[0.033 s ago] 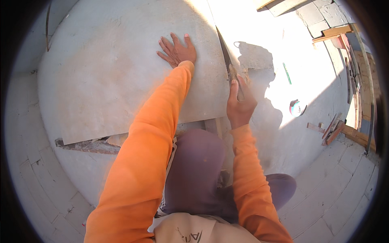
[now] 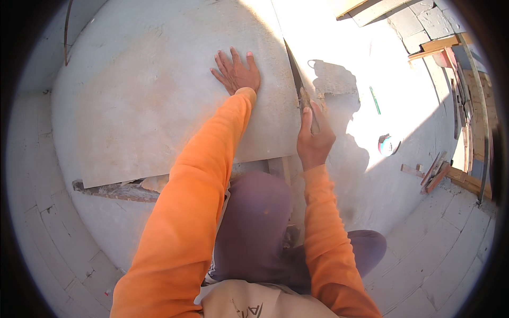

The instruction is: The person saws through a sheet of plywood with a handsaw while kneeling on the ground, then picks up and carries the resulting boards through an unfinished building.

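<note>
A large pale sheet (image 2: pixel 132 122) lies in front of me, its right edge along a narrow dark gap. My left hand (image 2: pixel 237 71) lies on this sheet with fingers spread. At the right edge, my right hand (image 2: pixel 315 135) is closed on a worn, narrow brownish tool (image 2: pixel 306 98) held against the gap; its tip is too indistinct to make out. A green pencil-like stick (image 2: pixel 375 99) and a round blue-and-white item (image 2: pixel 387 146) lie on the sunlit surface to the right.
My bent leg (image 2: pixel 254 217) is beneath my arms. Broken material (image 2: pixel 111 193) shows under the sheet's near edge. Wooden offcuts (image 2: pixel 435 175) and planks (image 2: pixel 469 106) stand at the right. Pale blocks (image 2: pixel 419 26) line the upper right, and pale block surfaces curve along both sides.
My left hand appears slightly lower and farther right. The surroundings have shifted down a little in the view. My right hand keeps its grip on the tool.
</note>
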A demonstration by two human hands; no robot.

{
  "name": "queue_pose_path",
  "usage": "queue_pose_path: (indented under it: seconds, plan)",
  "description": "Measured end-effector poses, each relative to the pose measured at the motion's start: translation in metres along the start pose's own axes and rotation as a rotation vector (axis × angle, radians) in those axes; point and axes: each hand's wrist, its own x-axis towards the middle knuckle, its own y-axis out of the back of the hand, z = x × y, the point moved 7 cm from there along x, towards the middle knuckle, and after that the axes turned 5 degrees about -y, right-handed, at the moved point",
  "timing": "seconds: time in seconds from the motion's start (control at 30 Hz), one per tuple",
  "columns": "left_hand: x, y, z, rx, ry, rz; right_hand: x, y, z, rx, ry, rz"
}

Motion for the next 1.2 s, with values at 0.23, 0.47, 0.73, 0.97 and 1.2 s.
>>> queue_pose_path:
  seconds: [0.23, 0.47, 0.73, 0.97, 1.2]
  plan:
    - [-0.129, -0.008, 0.026, 0.040, -0.446, -0.282, -0.018, 0.002, 0.006, 0.091, 0.064, -0.010]
    - [-0.136, -0.014, 0.046, 0.155, -0.476, -0.284, 0.001, 0.003, 0.004, 0.035, 0.083, 0.037]
    - [-0.138, -0.016, 0.033, 0.209, -0.486, -0.219, -0.164, 0.125, -0.038, -0.188, -0.192, -0.071]
    - [-0.139, -0.021, 0.048, 0.179, -0.488, -0.282, 0.003, 0.022, -0.004, -0.020, -0.076, -0.010]
    - [-0.135, -0.018, 0.032, 0.214, -0.481, -0.250, -0.141, 0.115, -0.036, -0.228, -0.106, -0.029]
